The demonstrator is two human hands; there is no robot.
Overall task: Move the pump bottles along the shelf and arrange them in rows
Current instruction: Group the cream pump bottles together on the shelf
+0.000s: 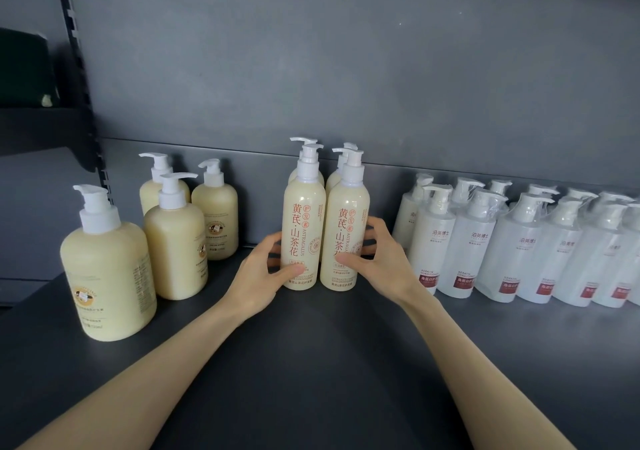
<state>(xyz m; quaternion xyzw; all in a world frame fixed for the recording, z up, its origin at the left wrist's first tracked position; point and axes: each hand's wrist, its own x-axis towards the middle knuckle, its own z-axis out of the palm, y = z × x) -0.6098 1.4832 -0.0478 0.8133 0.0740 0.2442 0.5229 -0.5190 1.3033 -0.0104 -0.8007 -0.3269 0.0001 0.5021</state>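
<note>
Bottles (306,204) with "ASTRAGALUS" labels (298,230)

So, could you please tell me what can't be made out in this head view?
All head view.
Rear tall bottles: bodies hidden by the front tall bottles.
Clear bottles: row cut off by the right edge, count unknown.
Squat yellow bottles: label print too small.
Left hand, right hand: fingertips hidden behind those bottles.

Down the two tall cream bottles (304,221) at centre, in red, "黄芪·山茶花", "护发素" and "ASTRAGALUS"; on the clear bottles (464,245) at right, "泊美博士" and "KERATIN CONDITIONER"; on the squat yellow bottles (107,276) at left, unreadable small print.
</note>
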